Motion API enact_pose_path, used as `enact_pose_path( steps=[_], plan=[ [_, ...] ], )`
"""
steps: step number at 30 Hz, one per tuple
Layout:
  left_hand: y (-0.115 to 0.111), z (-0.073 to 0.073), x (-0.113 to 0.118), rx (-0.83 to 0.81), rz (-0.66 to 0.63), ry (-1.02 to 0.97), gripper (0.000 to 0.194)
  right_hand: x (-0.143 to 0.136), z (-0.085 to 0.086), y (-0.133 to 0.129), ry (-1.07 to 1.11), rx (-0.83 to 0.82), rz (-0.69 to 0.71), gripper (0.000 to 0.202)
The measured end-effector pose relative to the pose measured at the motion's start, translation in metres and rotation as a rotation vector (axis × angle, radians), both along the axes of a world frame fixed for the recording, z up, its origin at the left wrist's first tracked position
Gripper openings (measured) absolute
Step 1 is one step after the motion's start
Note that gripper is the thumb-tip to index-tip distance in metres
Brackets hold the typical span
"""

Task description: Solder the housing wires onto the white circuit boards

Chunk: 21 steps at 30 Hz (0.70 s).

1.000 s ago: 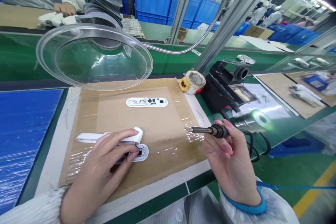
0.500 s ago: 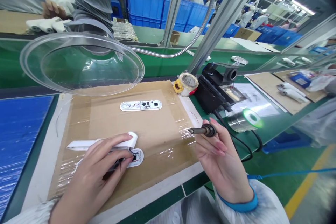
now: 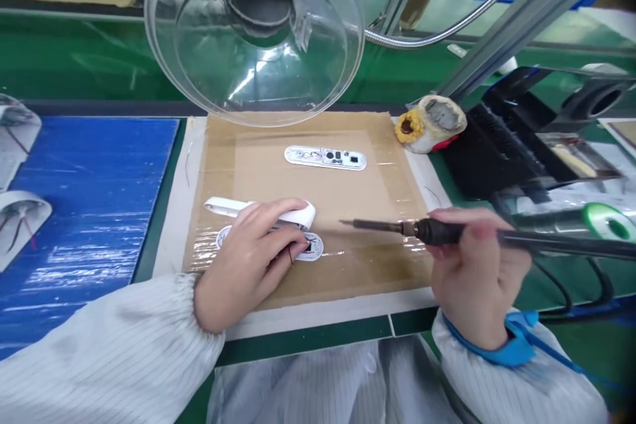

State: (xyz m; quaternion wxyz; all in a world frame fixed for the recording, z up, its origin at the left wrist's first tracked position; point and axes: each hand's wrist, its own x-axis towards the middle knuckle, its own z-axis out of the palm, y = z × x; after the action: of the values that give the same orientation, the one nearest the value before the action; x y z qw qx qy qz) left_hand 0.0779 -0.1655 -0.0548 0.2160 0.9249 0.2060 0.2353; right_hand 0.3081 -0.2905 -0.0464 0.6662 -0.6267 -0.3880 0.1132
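My left hand (image 3: 248,258) presses down on a white oval circuit board (image 3: 314,248) with a red wire, which lies on the cardboard mat (image 3: 348,271). A white plastic shell (image 3: 298,216) lies right behind my fingers. My right hand (image 3: 474,265) grips a soldering iron (image 3: 437,232) by its black handle. Its tip points left and hovers a little to the right of the board, not touching it. A second white circuit board (image 3: 325,158) lies farther back on the mat.
A clear fume hood (image 3: 258,26) on a flexible hose hangs over the back of the mat. A sponge holder (image 3: 432,122), a black soldering station (image 3: 507,139) and a green-rimmed solder spool (image 3: 609,222) stand to the right. White shells (image 3: 20,225) rest on a blue mat (image 3: 89,192) at left.
The view has tilted down and closer. My right hand has swung the soldering iron level and moved its tip left towards the board. My left hand stays on the board.
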Motion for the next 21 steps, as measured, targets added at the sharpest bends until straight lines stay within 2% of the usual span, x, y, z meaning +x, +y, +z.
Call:
enact_pose_path(
  steps=[2,9,16,21],
  plan=[
    [-0.001,0.001,0.0,-0.011,0.0,0.004,0.012,-0.004,-0.002,0.004,-0.04,0.034,0.003,0.031],
    [-0.004,0.006,0.003,-0.036,0.02,0.05,0.013,-0.012,-0.013,0.004,-0.194,-0.042,0.139,0.019],
    [-0.008,0.013,0.006,-0.077,0.05,0.098,0.016,-0.01,-0.014,0.002,-0.247,-0.066,0.236,0.012],
    [-0.009,0.014,0.007,-0.08,0.059,0.111,0.015,-0.009,-0.014,0.001,-0.265,-0.062,0.25,0.01]
  ],
)
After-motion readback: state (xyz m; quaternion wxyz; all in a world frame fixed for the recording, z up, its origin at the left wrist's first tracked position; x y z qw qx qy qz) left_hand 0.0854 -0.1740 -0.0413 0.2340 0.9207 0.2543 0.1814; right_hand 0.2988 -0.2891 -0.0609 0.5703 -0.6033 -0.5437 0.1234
